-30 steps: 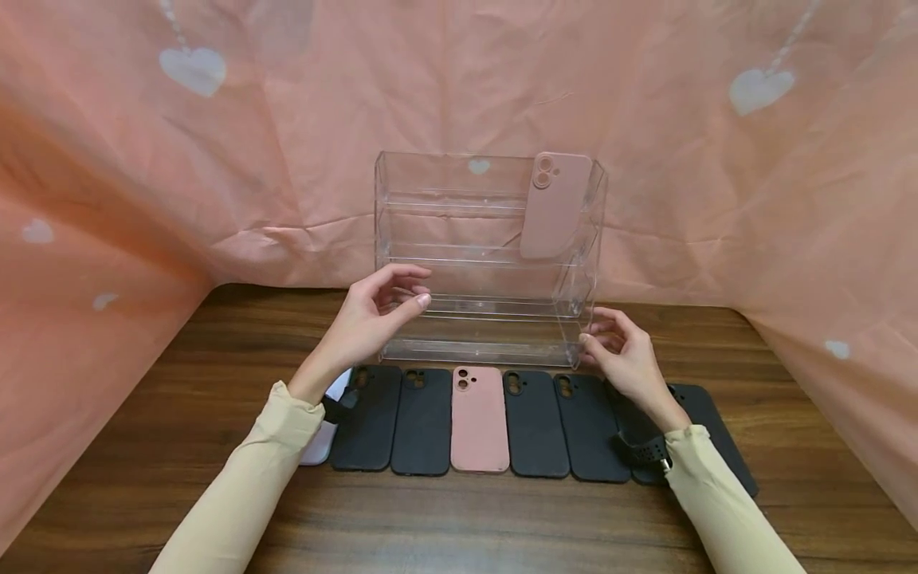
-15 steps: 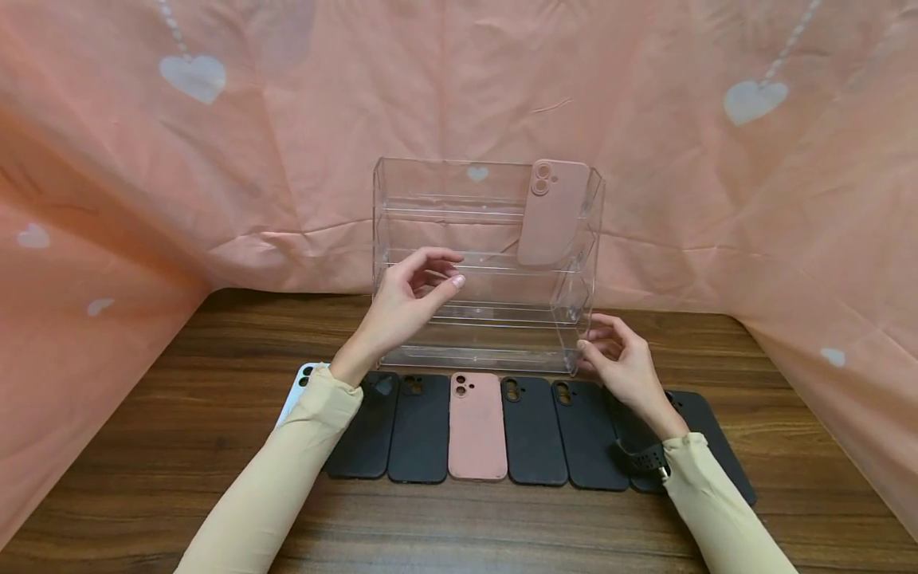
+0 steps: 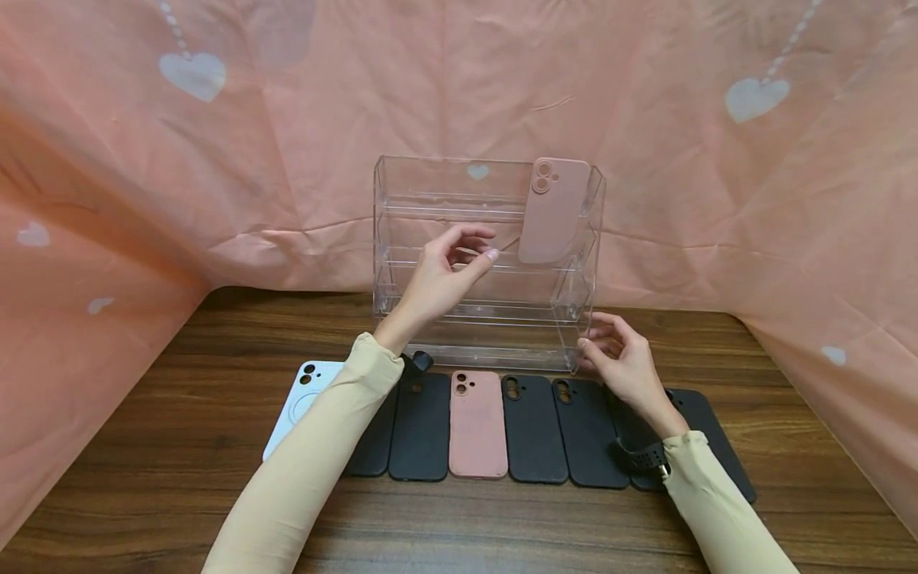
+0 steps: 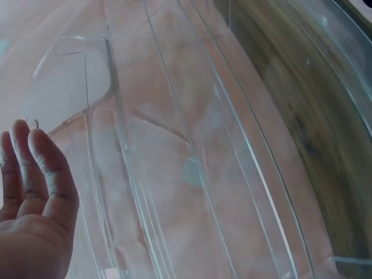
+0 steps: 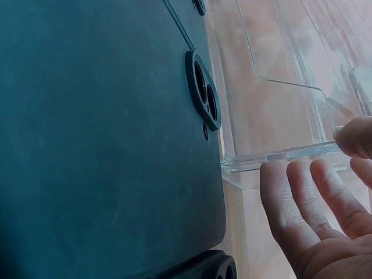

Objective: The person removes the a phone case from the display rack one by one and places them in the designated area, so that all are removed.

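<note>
A clear stepped display rack (image 3: 488,331) stands at the back of the table. On its upper tier at the right leans a pink phone case (image 3: 554,211), which shows pale in the left wrist view. My left hand (image 3: 446,275) is raised before the rack's middle tiers, left of that case, fingers loosely bent and nothing in them. Thumb and fingers of my right hand (image 3: 622,359) lie on either side of the rack's lower right side wall, pinching it; the right wrist view shows the wall's edge (image 5: 290,154) between them.
Along the rack's front lies a row of phone cases: a white one (image 3: 304,399) partly under my left sleeve, a pink one (image 3: 478,430) and several black ones (image 3: 534,434). My right wrist covers part of the black cases there. A pink curtain (image 3: 287,143) surrounds the table.
My left hand has moved right and up across the rack's front, toward the standing pink case, uncovering more of the white case. My right hand keeps its place at the rack's side.
</note>
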Tool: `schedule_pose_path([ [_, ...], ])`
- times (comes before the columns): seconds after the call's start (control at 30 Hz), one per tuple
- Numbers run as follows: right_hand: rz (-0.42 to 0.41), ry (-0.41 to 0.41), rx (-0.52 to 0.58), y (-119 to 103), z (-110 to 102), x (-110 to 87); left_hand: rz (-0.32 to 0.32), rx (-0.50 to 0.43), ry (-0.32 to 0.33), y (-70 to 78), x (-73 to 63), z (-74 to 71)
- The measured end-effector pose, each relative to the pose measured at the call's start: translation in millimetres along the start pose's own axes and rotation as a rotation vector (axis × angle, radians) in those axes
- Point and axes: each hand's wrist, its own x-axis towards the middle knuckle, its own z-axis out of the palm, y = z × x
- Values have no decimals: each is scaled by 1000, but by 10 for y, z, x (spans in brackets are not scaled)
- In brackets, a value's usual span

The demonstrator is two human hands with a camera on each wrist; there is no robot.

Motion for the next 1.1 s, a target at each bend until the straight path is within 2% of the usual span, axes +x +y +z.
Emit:
schedule_pose_path([
  [0.23, 2, -3, 0, -13, -1, 21, -26, -30, 34, -49, 142, 97],
  [0.47, 2, 1, -2, -6, -9, 24, -22, -39, 57, -113, 281, 228],
  [0.6, -1, 6, 3, -11, -8, 29, -11, -23, 60, -140, 362, 299],
  [0.8, -1, 12, 3, -23, -19, 30, -28, -1, 59, -155, 458, 404],
  [1.1, 8, 14, -9, -31, -50, -10, -30, 66, 41, -89, 517, 488],
])
